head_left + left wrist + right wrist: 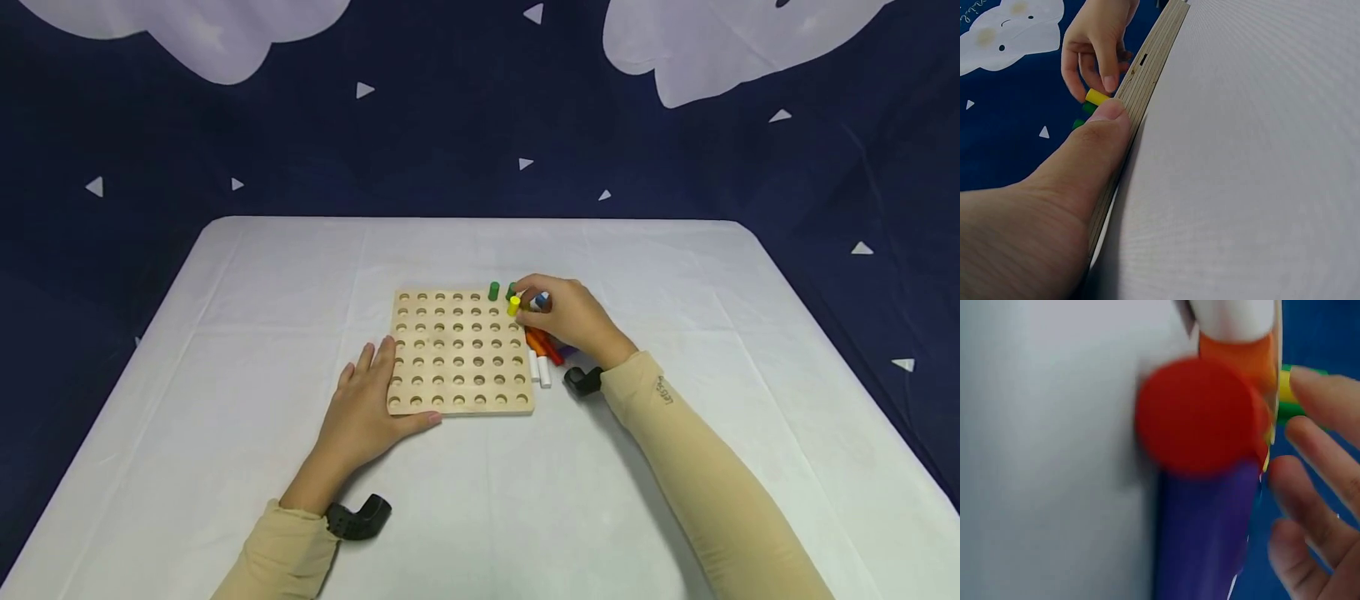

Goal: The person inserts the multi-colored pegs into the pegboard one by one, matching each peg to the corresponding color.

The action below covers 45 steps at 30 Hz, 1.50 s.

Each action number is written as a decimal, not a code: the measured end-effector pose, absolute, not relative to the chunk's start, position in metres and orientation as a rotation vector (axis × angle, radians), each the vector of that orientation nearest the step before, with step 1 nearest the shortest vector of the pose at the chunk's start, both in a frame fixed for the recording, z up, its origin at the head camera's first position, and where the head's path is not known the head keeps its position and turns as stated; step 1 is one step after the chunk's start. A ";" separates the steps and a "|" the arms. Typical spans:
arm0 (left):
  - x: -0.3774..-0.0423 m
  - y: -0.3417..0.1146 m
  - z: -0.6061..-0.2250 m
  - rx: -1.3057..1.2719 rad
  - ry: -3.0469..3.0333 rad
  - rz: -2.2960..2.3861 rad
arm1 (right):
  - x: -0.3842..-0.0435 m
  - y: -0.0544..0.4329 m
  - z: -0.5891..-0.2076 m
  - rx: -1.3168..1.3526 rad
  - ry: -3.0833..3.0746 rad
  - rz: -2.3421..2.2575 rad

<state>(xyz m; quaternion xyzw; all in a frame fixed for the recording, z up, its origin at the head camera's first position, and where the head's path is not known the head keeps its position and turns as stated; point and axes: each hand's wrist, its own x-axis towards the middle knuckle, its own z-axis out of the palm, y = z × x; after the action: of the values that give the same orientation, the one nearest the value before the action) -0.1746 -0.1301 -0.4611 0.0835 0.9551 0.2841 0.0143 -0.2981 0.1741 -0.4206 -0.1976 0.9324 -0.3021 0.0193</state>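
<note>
A square wooden pegboard (448, 353) with rows of round holes lies on the table. My left hand (365, 414) rests against its near left corner, fingers along the left side and thumb (1094, 144) against the front edge. At the far right corner my right hand (573, 317) is around a yellow peg (513, 306) that stands upright in the second row. Its thumb and index fingertips are spread apart close to the peg; whether they touch it is hard to tell. Two green pegs (493, 291) stand in the back row, one partly hidden by the fingers.
Loose pegs lie along the board's right side: white (544, 372), orange (536, 342), red (553, 350), purple (1204, 537) and blue (541, 299), partly under the right hand. A white cloth covers the table (262, 333), and a dark blue curtain (450, 125) hangs behind.
</note>
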 end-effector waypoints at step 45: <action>-0.175 -0.132 -0.460 0.276 2.969 0.893 | -0.328 0.185 -0.420 -0.487 2.748 -0.867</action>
<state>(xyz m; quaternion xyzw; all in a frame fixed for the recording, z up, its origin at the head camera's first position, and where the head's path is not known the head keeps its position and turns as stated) -0.1745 -0.1315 -0.4605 0.0886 0.9538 0.2868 0.0147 -0.3278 0.1849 -0.4200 -0.1655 0.9347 -0.2949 0.1093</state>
